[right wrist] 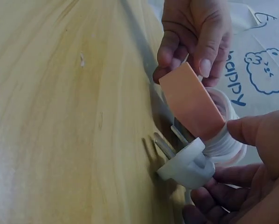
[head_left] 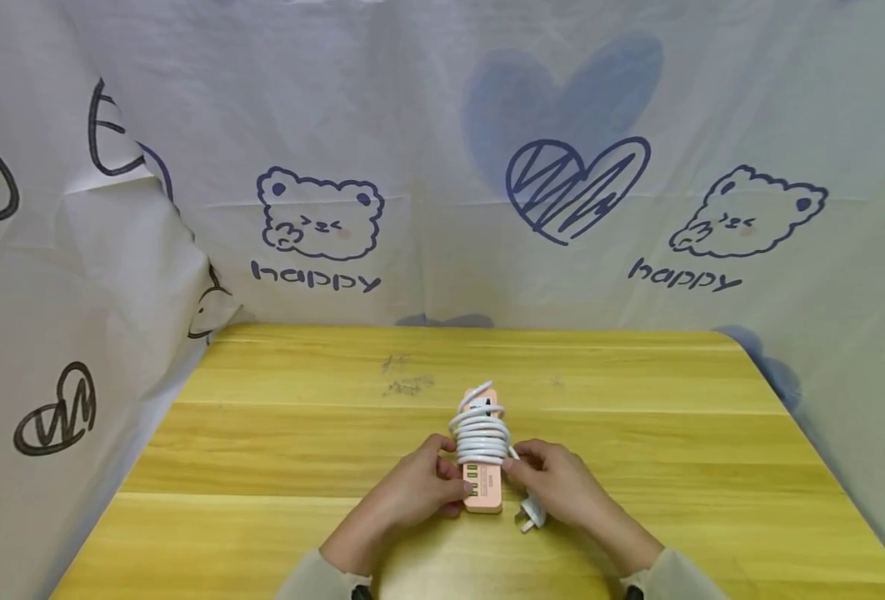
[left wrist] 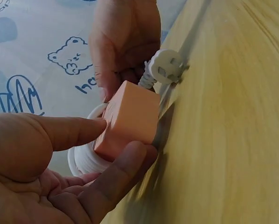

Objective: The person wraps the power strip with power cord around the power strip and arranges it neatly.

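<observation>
A peach power strip (head_left: 492, 498) points away from me on the table, with its white cord (head_left: 483, 442) wound in several turns round its far part. My left hand (head_left: 422, 485) grips the strip's near end, thumb on the top face with the sockets and fingers at the side and underneath. At the other side, my right hand (head_left: 561, 485) has its thumb against the coil's edge and its fingers curled by the cord's loose end. From there hangs the white plug (right wrist: 188, 165), its metal prongs bare, close over the tabletop. The strip's plain end (left wrist: 135, 116) faces the left wrist camera.
The yellow wood-grain table (head_left: 262, 450) carries dark scuff marks (head_left: 408, 385) beyond the strip. White cloth (head_left: 442, 167) printed with bears and hearts hangs behind the table and along its sides.
</observation>
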Available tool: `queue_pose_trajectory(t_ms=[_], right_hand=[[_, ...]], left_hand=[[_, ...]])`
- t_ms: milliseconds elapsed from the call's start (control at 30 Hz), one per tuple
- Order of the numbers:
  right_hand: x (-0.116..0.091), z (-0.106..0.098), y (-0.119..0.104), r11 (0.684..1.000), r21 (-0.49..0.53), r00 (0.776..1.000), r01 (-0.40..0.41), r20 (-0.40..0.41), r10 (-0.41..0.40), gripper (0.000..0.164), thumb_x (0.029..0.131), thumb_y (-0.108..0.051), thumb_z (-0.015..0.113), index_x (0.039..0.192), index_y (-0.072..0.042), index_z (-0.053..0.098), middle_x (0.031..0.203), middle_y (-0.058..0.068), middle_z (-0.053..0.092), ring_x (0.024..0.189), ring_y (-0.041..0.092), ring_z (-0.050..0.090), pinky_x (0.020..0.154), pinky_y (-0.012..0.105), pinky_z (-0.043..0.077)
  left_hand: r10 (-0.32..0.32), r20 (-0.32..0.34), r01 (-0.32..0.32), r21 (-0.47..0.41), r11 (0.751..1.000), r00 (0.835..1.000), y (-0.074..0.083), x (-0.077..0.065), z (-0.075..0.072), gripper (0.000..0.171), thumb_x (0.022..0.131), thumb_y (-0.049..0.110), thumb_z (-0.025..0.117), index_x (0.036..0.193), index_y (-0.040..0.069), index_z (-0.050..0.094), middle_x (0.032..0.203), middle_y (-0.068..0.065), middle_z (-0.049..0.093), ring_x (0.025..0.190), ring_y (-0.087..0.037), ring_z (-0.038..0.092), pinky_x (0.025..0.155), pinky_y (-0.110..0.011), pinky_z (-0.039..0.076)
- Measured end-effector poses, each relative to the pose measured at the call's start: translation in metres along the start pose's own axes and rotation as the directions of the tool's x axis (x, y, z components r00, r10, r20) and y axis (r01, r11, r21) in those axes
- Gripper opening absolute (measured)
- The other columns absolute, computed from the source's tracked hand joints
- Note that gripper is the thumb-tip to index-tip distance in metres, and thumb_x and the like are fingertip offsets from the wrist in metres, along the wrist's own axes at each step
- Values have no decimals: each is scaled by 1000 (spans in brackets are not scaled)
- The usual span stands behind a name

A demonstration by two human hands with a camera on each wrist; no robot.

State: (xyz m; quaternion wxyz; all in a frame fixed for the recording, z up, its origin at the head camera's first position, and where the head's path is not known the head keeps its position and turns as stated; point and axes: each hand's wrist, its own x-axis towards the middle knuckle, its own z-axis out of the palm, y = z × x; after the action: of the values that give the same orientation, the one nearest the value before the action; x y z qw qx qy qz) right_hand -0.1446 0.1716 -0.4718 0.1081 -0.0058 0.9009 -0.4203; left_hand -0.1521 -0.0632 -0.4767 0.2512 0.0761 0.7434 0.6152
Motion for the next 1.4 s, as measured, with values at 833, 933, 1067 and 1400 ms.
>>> queue_pose_trajectory(t_ms=[833,933,1067,1400], right_hand=[[1,-3,8,993,23,984,115,132,-117,40,100,-19,67,130,7,68,112,11,75,105,23,68,91,44,59],[2,0,8,990,-60,988,124,99,-118,29,94,-16,72,117,2,74,93,2,72,87,16,64,77,34,55],[3,5,4,980,-159,991,122,73,-112,11,85,-11,73,96,-7,74,78,-4,65,71,12,57,63,27,46],[-2,7,1,988,-139,995,72,84,-61,8,84,-4,70,89,-10,70,75,-2,61,67,14,56,59,27,44]], left_hand=[[-63,-2,62,-147,987,998,-12,7,17,84,94,1,78,158,-6,24,102,-19,63,76,-23,71,71,-37,66],[-61,-22,56,-178,982,998,-12,8,20,85,95,-1,75,159,-7,21,102,-20,61,75,-23,70,72,-37,66],[-52,-59,42,-163,986,997,-10,6,22,84,96,0,74,158,-7,18,102,-20,62,73,-23,70,70,-37,66],[-40,-74,31,-117,993,996,-5,6,9,75,95,4,77,151,-5,27,104,-19,63,73,-23,72,69,-39,66]])
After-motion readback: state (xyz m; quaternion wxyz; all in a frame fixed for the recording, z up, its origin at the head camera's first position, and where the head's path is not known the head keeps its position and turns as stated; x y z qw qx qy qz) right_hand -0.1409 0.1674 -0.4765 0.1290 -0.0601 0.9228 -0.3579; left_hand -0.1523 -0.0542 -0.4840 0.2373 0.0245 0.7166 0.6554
